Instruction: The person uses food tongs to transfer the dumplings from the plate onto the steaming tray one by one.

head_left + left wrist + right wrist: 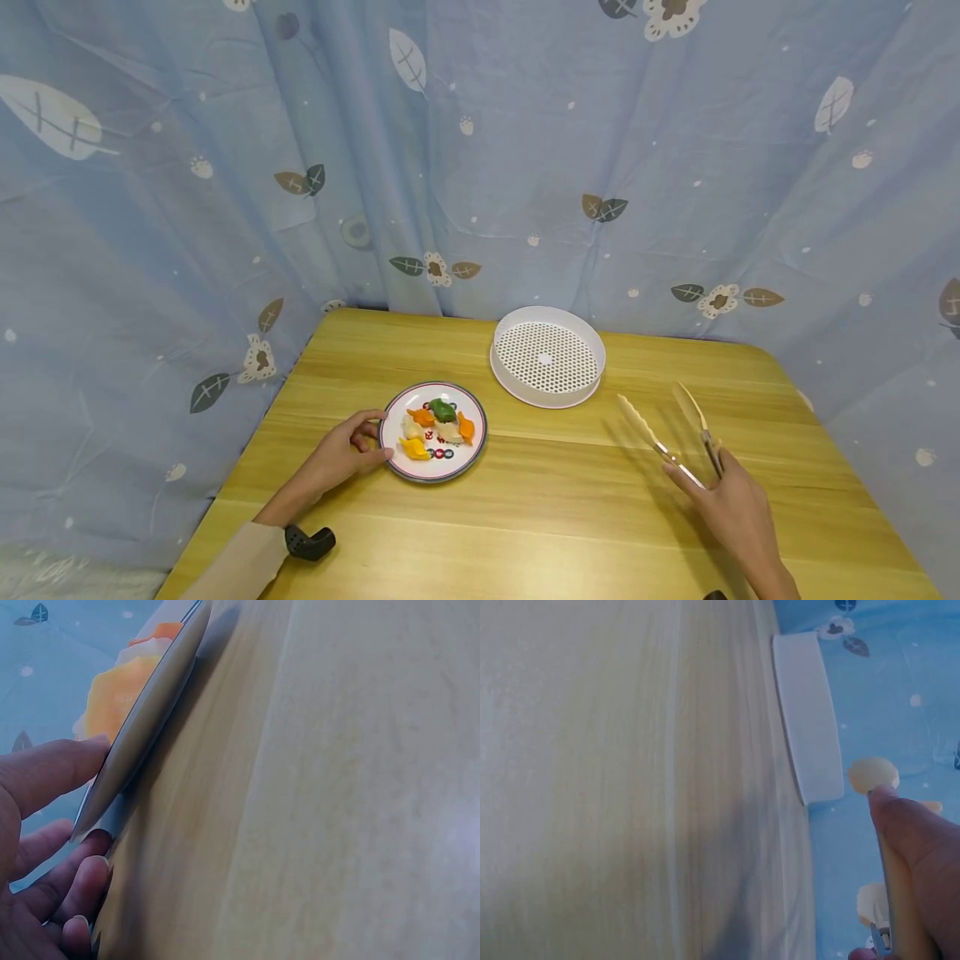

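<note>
My left hand [341, 458] pinches the left rim of a white plate [459, 463] with a dark blue edge. In the left wrist view, the thumb [56, 772] lies on the upper side of the plate [154, 716] and fingertips curl beneath the rim. Several dumpling-shaped pieces sit on it: one green [443, 409], one yellow [415, 448], others orange [466, 427] and cream [449, 432]. My right hand [738, 512] grips tongs [643, 423] with cream tips and metal handles, held above the table with their arms spread and nothing between the tips.
A round white basket [547, 362] with a perforated bottom stands at the back middle of the wooden table [555, 500], between plate and tongs. Blue patterned curtain [510, 150] hangs along the back and sides. A black wrist device [309, 543] shows by my left sleeve.
</note>
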{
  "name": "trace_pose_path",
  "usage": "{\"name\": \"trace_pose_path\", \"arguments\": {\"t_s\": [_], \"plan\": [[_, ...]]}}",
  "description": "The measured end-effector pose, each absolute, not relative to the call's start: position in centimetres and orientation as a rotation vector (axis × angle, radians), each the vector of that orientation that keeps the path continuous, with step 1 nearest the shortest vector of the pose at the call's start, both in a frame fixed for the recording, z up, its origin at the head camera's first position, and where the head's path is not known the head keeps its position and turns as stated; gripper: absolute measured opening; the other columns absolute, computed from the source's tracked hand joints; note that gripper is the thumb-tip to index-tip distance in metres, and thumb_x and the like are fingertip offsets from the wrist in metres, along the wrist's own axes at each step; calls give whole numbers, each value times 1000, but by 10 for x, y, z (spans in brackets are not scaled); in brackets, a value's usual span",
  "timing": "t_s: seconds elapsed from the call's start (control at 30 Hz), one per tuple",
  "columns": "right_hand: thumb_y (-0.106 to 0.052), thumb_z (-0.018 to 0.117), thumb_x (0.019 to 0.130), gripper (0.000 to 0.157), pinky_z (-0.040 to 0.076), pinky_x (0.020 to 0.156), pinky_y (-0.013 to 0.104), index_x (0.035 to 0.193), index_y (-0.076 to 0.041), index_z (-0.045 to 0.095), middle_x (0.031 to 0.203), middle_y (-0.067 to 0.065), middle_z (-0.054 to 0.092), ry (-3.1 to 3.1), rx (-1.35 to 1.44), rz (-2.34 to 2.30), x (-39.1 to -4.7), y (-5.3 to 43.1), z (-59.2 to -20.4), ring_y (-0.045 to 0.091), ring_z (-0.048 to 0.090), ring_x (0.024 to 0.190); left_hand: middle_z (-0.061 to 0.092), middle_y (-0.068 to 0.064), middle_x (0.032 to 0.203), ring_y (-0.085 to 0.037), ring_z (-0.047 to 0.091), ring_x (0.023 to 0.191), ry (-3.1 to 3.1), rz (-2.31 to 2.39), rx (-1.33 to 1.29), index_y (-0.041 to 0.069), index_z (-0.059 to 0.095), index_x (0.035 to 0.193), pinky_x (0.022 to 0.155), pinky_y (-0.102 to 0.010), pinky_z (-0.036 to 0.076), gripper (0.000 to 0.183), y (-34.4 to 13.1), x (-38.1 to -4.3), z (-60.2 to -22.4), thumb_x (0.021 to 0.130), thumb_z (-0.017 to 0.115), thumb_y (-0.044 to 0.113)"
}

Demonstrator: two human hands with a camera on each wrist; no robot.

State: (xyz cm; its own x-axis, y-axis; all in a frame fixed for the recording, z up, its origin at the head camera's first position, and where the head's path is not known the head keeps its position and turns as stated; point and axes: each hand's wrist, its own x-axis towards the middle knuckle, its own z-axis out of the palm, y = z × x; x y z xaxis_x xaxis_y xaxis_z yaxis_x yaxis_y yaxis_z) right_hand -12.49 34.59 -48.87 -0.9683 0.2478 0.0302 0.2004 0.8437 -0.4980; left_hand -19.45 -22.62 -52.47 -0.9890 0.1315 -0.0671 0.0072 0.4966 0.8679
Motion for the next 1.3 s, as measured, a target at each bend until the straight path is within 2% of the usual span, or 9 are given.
{"name": "trace_pose_path", "arguments": {"t_s": [0.1,0.27,0.43,0.5,0.67,0.8,0.97,1.1,1.3], "plan": [[-68,68,89,78,39,58,38,115,4,51,71,6,49,-2923,-319,769,-125,344,-487,22,46,62,61,-9,113,-23,49,87,2581,1530,131,11,57,141,71,-29,42,62,-227,-194,-525,87,85,19],[-62,73,88,72,37,57,35,116,2,54,69,4,48,-2850,-194,743,-127,335,-486,19,43,59,62,-9,115,-22,50,87,2574,1528,143,12,56,142,72,-29,42,63,-228,-197,-525,87,85,21],[-57,79,86,85,36,54,31,134,9,55,70,1,48,-2793,-84,688,-128,325,-485,16,41,58,63,-9,114,-23,50,87,2602,1530,149,13,57,141,72,-29,42,63,-228,-201,-524,86,86,22],[-55,80,85,88,35,54,31,136,12,54,70,1,48,-2777,-49,678,-128,322,-484,15,40,58,63,-9,114,-23,50,87,2601,1529,149,13,58,140,72,-29,42,63,-227,-201,-524,85,87,22],[-49,84,83,72,33,51,29,124,6,63,68,-2,45,-2724,43,645,-129,315,-484,12,37,56,62,-10,114,-23,50,87,2581,1524,124,12,58,140,72,-29,42,63,-227,-199,-526,85,87,20],[-47,85,83,78,30,52,28,133,8,61,67,-6,43,-2691,112,605,-131,309,-483,10,34,55,62,-10,115,-23,50,87,2578,1535,123,12,58,140,72,-29,42,63,-227,-197,-525,85,87,20],[-47,86,81,64,29,52,28,119,1,69,66,-8,41,-2668,165,594,-135,301,-480,8,31,54,62,-11,116,-23,49,87,2554,1557,117,12,57,141,70,-29,41,64,-227,-196,-525,85,87,21],[-46,88,79,50,29,51,27,105,-8,67,65,-10,39,-2649,215,583,-137,294,-479,7,31,53,61,-11,116,-23,49,87,2546,1566,118,12,57,141,69,-29,41,64,-228,-196,-526,85,87,21],[-45,88,79,47,29,48,26,101,-9,70,63,-12,38,-2626,274,578,-139,285,-479,4,29,51,60,-11,115,-24,48,85,2528,1595,137,11,57,142,69,-29,41,65,-229,-198,-529,85,87,20]]}}
